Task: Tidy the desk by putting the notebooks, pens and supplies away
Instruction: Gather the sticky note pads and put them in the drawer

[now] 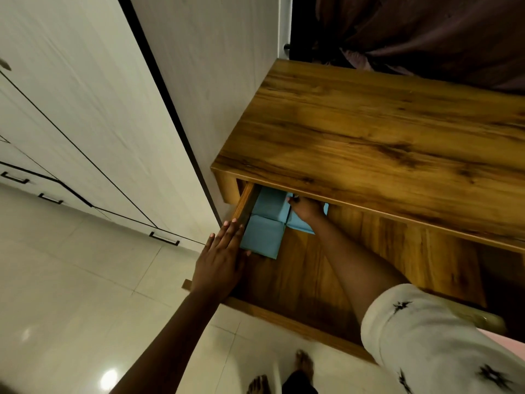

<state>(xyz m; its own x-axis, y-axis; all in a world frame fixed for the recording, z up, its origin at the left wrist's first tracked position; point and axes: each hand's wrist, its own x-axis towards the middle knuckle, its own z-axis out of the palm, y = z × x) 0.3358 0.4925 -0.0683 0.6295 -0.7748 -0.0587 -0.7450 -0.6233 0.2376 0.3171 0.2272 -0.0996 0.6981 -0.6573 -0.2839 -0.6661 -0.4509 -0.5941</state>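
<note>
Where desk (369, 123) overhangs drawer (298, 268), right hand (308, 209) perhaps curled, grip unclear, left hand (218, 263) flat.

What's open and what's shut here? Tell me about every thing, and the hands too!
Desk drawer: pulled open.
Blue organizer: lying inside the drawer, against its left wall.
Left hand: flat, fingers straight, resting on the drawer's left wall and the organizer.
Right hand: reaching into the drawer under the desktop; whether it holds anything is unclear.
Wardrobe doors: shut.
</note>
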